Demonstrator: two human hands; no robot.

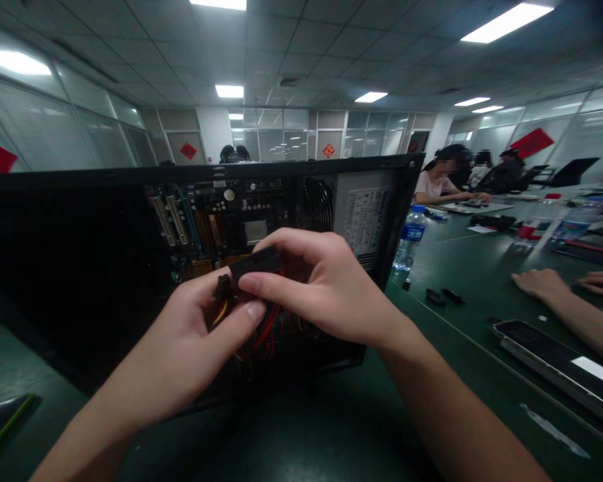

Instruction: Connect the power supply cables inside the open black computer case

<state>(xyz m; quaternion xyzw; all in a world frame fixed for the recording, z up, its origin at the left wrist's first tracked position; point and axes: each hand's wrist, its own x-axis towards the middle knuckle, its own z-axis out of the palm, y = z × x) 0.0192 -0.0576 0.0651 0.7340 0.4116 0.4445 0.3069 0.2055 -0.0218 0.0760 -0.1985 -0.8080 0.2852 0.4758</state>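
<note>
Black plug (257, 263) is resting between my hands, in front of the open computer case (130, 175). My left hand (191, 328) is clasping wires (267, 338) just below it; my right hand (326, 288) is pinching the plug in its grip; farther right, a bottle (409, 242) is standing on the worktop (432, 341).

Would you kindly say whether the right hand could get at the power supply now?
Probably yes: the case is open before the power supply, though the right hand holds a black connector.

Office: glass partitions (93, 127), black chair (573, 171) (ceiling lights (507, 23) too).
</note>
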